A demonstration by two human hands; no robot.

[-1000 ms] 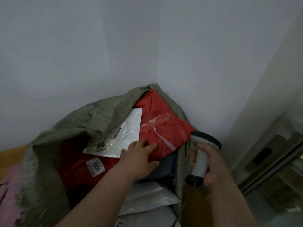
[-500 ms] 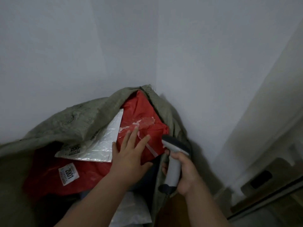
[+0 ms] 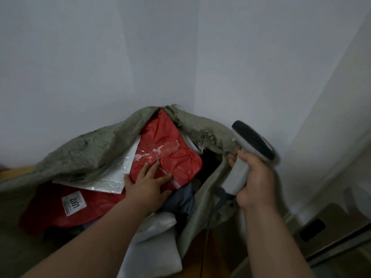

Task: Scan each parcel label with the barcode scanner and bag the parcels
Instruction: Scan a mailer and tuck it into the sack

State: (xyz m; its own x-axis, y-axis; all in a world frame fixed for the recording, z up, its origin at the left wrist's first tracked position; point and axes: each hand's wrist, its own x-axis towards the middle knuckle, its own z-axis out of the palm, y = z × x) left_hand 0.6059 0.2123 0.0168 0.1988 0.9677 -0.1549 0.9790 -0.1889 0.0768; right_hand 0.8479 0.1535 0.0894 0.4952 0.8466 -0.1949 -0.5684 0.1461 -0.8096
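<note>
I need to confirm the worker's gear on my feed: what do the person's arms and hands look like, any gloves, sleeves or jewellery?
Both forearms are bare as far as the frame shows, with no sleeve in view. The left hand and right hand wear no gloves. No watch, wristband or ring shows on either. The light is dim, so small marks cannot be told.

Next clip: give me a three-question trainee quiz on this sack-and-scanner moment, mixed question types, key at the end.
1. True or false: the right hand holds the barcode scanner.
2. The left hand lies flat on: A) the silver parcel, B) the upper red parcel, C) the sack.
3. Fill in: the white label on the lower red parcel reads ____.

Key: 1 true; 2 B; 3 2001.
</note>
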